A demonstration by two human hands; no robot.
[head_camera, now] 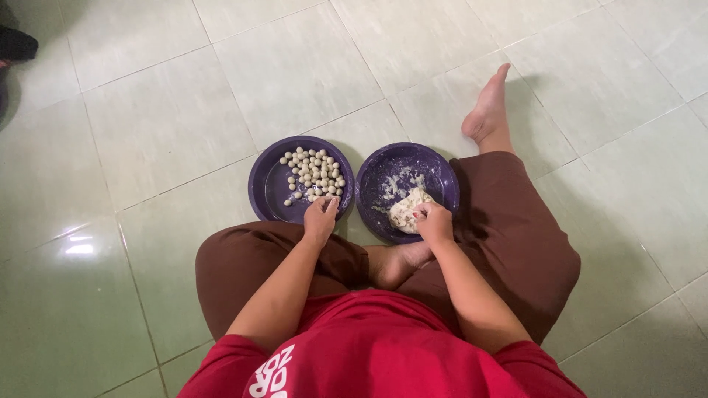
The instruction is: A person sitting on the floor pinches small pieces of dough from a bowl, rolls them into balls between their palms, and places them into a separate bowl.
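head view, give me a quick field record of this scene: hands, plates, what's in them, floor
left hand: left hand at the near rim of the left round purple plate, fingertips by the small pale dough balls
right hand: right hand pinching the pale dough lump
right plate: right round purple plate, smeared with flour, holds the lump
plates: side by side, whether touching is unclear
floor: glossy pale green tile floor
posture: seated on the floor, bare foot stretched out

Two plates [267,193] close together, floor [162,125] beyond
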